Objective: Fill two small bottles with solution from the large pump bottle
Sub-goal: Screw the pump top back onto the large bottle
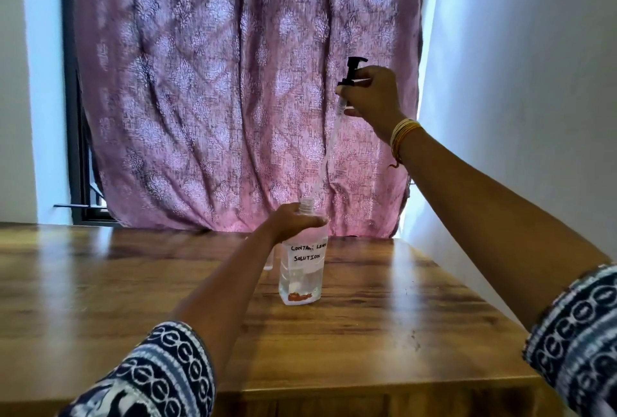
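- Large pump bottle: clear, square-sided, upright on the wooden counter near its middle; a white label hand-lettered "CONTACT LENS SOLUTION" faces the camera, clear liquid fills the lower part, and the threaded neck is uncapped.
- Left hand: fingers curled round the shoulder of the bottle just below the neck, gripping it.
- Right hand: raised well above the bottle, fingers closed round the collar of the black pump head, which is off the bottle.
- Dip tube: translucent, slanting down and left from the pump head; its lower end is at the bottle's mouth.
- Small clear container: partly hidden behind the left wrist, just beside the large bottle; its kind cannot be told.
- Bangles: yellow and orange, on the right wrist.
- Background: patterned pink curtain hanging behind the counter, between white walls.
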